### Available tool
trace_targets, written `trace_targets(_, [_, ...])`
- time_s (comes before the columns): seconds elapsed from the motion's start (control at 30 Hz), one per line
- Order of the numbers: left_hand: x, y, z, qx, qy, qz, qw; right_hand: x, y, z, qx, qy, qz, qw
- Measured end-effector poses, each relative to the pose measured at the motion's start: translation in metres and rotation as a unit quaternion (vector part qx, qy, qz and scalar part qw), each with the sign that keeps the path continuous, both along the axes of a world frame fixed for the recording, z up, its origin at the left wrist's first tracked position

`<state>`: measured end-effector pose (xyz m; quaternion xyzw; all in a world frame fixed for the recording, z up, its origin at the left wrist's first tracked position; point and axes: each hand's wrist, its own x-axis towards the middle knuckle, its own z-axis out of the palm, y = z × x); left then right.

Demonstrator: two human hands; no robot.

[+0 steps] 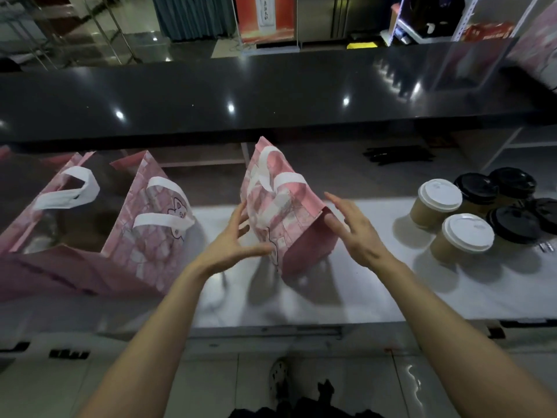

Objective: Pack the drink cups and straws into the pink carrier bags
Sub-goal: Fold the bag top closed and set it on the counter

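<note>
Directly between two bare hands, a pink paper carrier bag with white strap handles [278, 212] is seen standing tilted on a pale white work counter [346, 297]. Its mouth appears pressed nearly flat, and what is inside cannot be told. The left hand [233, 242] is held against the bag's left edge, fingers spread and only loosely curved, the fingertips touching the paper without closing round it. The right hand [354, 227] is held open with fingers straight, its thumb against the bag's lower right corner while the fingers hover just beside the bag.

To the left of the left hand, two more pink patterned carrier bags with white handles [156, 224] are set upright and opened wide; their interiors are dark and the contents cannot be made out.

To the right of the right hand, well apart from it, a cluster of paper drink cups is gathered on the counter: two tan cups with white lids [449, 215] at the near side, and several cups with black lids [506, 200] touching them behind. Beyond the cups, farther from the right hand, a bundle of thin black straws [398, 155] is laid flat on a lower shelf under a glossy black upper counter [271, 95].
</note>
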<state>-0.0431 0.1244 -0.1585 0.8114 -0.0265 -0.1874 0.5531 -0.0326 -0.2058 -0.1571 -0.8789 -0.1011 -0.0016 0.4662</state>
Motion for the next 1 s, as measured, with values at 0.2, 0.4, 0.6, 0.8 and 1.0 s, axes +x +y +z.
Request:
trace_targets(0.2, [-0.037,-0.041,-0.034,0.068,-0.060,0.007,0.996,-0.015,0.007,-0.031,-0.061,0.043,0.072,0.995])
trace_targets(0.4, [-0.043,-0.040,-0.029,0.067,-0.063,0.057,0.994,-0.026,0.020,-0.036,-0.109,0.015,0.069,0.992])
trace_targets(0.6, [-0.036,-0.044,-0.042,0.187,-0.100,0.038,0.976,-0.026,0.034,-0.042,-0.103,0.028,0.058,0.993])
trace_targets(0.8, [-0.050,-0.039,-0.029,0.181,-0.131,0.017,0.975,-0.050,0.042,-0.019,-0.085,0.035,0.023,0.995])
trace_targets(1.0, [-0.048,-0.042,0.031,0.123,-0.223,0.020,0.967,-0.064,0.032,0.048,0.004,-0.005,-0.032,0.999])
